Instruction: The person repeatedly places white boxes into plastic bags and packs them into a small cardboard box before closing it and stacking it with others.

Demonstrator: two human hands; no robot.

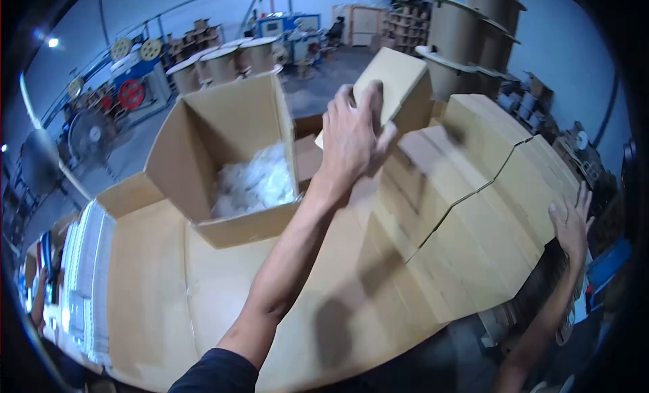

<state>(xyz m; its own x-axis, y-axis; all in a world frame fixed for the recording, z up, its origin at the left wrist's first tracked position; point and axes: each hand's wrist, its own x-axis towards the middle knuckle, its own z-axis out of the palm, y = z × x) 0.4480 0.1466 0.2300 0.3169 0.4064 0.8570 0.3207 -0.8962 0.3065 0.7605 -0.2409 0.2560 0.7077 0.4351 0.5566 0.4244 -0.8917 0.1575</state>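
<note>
So from my end of the head cam, the left hand [351, 136] has the small cardboard carton [400, 75]. The fingers are curled over its near side and the thumb is off to the right. The carton sits just past the fingertips, tilted, with its pale face toward me and a darker brown side on the right. Can't tell if any part of it touches the cardboard below.

The right hand [573, 224] is well apart from it, way out at the right edge of my view. It's got nothing in its grip, fingers spread wide against the outer edge of the slotted cardboard flaps [473, 248]. So the carton is up and to the left of that hand, with the flaps lying between them.

Left of the carton there's a big open-topped box [233, 116] with clear plastic bags [260, 180] bunched inside. It stands on a wide cardboard sheet [145, 291], and the left forearm reaches across that sheet. Big cable spools [449, 35] are stacked behind the carton.
</note>
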